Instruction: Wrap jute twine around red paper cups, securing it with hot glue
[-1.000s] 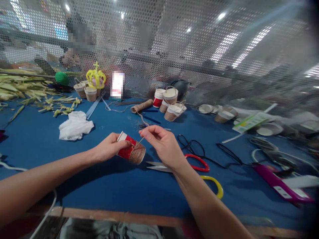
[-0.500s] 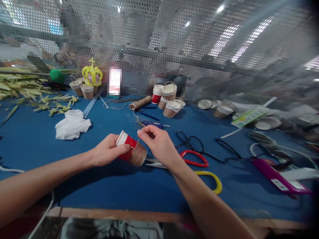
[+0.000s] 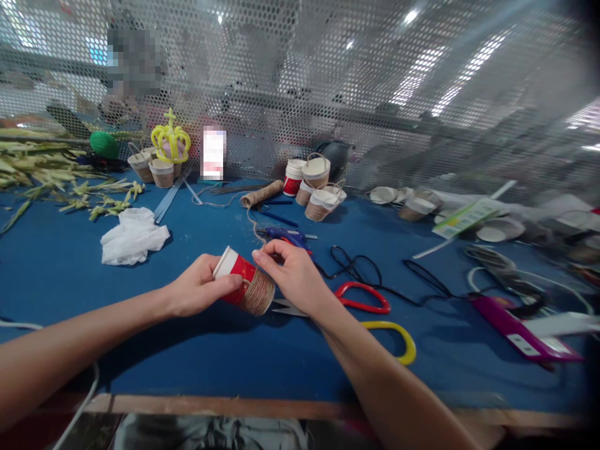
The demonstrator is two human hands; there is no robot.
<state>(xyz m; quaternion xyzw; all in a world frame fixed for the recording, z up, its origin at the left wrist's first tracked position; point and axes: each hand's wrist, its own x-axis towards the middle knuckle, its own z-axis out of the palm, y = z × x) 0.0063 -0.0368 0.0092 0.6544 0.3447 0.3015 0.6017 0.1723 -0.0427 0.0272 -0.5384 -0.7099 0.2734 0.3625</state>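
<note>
My left hand (image 3: 199, 287) grips a red and white paper cup (image 3: 240, 269), tilted with its rim up and to the left. Brown twine (image 3: 259, 291) is wound around the cup's base end. My right hand (image 3: 288, 269) is closed in a pinch on the loose strand close beside the cup. That strand leads back to a roll of twine (image 3: 261, 194) on the table. Partly under my right wrist lie scissors (image 3: 363, 297) with one red and one yellow handle. A blue glue gun (image 3: 285, 235) rests just behind the right hand.
Twine-wrapped cups (image 3: 321, 204) stand at the back beside stacked red cups (image 3: 294, 178). White crumpled cloth (image 3: 134, 236) and corn husks (image 3: 32, 164) lie at left. A yellow crown (image 3: 170, 139) sits on small cups. Black cable (image 3: 359, 269) and a purple tool (image 3: 506, 328) are at right.
My right hand has moved slightly left and down toward the cup, uncovering more of the glue gun. The left hand still holds the cup. The whole view has shifted slightly.
</note>
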